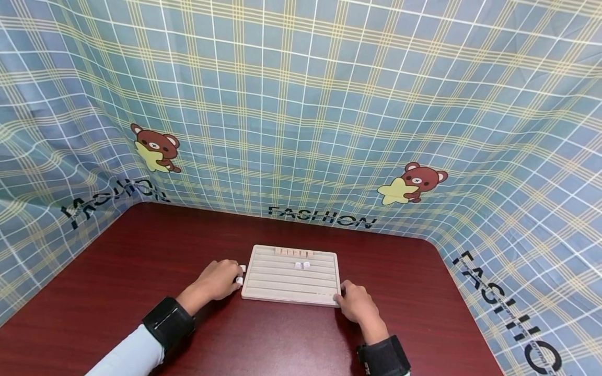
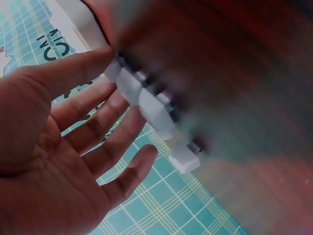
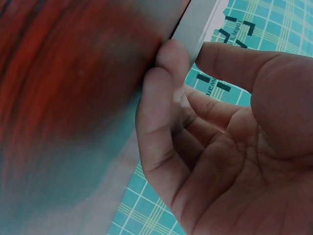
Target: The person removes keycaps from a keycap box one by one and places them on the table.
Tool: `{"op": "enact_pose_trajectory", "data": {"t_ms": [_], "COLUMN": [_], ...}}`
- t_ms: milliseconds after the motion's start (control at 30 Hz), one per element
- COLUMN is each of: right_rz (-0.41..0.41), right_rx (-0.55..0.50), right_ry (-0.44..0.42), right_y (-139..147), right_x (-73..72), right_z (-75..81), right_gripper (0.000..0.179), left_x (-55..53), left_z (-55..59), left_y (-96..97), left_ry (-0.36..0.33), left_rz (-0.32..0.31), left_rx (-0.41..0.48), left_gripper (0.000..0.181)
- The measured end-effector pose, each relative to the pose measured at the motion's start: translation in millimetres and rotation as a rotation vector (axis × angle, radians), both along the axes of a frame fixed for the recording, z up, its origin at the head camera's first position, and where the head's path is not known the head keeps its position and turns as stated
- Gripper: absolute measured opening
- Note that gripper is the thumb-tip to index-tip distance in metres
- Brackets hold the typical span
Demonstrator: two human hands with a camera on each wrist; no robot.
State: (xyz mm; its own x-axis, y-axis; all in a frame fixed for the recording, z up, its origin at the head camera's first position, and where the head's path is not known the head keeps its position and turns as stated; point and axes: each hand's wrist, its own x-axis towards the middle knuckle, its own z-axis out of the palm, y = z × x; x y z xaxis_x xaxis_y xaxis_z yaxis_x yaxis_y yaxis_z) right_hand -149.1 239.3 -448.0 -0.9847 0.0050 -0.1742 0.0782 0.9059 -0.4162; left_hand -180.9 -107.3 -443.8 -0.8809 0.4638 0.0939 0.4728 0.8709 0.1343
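Note:
A cream keycap tray (image 1: 291,282) with ridged rows lies on the table. Along its far row sits a line of pale pink keycaps (image 1: 293,253), and two white keycaps (image 1: 302,265) stand nearer its middle. My left hand (image 1: 218,279) is just beyond the tray's left edge, among loose white keycaps (image 2: 155,112). In the left wrist view its thumb and index finger pinch the endmost keycap (image 2: 112,72), while the other fingers spread loosely behind the row. At the near right corner, my right hand (image 1: 358,303) holds the tray's edge (image 3: 193,36) between thumb and fingers.
The dark red table (image 1: 282,339) carries the tray, with its far edge behind. A blue checked curtain (image 1: 291,130) with printed bears encloses the table at the back and both sides. Black bands (image 1: 169,324) circle both wrists.

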Motion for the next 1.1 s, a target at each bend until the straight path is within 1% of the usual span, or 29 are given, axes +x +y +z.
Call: {"op": "enact_pose_trajectory", "data": {"t_ms": [200,300,433,567,667,767,900,1000,1100], "right_rz": [0.008,0.0,-0.003,0.007,-0.007,-0.011,-0.006,-0.011,-0.018], "right_rx": [-0.002,-0.006,-0.01,-0.007,-0.007,-0.011,-0.023,-0.015,-0.004], "right_ry": [0.011,0.005,0.003,0.014,0.008,-0.001,-0.008,-0.004,0.0], "right_y": [1,2,2,1,0,0,-1,-1,0], "right_x": [0.8,0.1,0.7,1.5,1.2,1.5,1.2,-0.1,-1.1], "right_z": [0.7,-0.2,-0.3,0.6,0.4,1.1,1.2,-0.1,-0.2], "right_gripper": [0.029,0.03,0.03,0.028,0.028,0.029,0.029,0.029,0.028], "left_x": [-1.4,-3.5,-6.4,-13.0,-20.4,-27.1,-34.6,-39.5,-43.0], "left_z": [9.2,15.6,20.9,21.5,20.3,17.6,12.5,10.7,11.3], "left_y": [6.0,14.6,28.3,43.4,56.9,69.6,83.6,94.4,105.0], "left_ry": [0.009,0.007,0.008,0.019,0.001,-0.032,-0.042,-0.017,0.003], "left_rz": [0.004,0.005,-0.022,-0.049,-0.055,-0.056,-0.07,-0.101,-0.131], "left_rx": [-0.003,0.015,0.048,0.059,0.081,0.112,0.122,0.106,0.109], "left_gripper": [0.011,0.01,0.011,0.014,0.015,0.017,0.021,0.023,0.025]}}
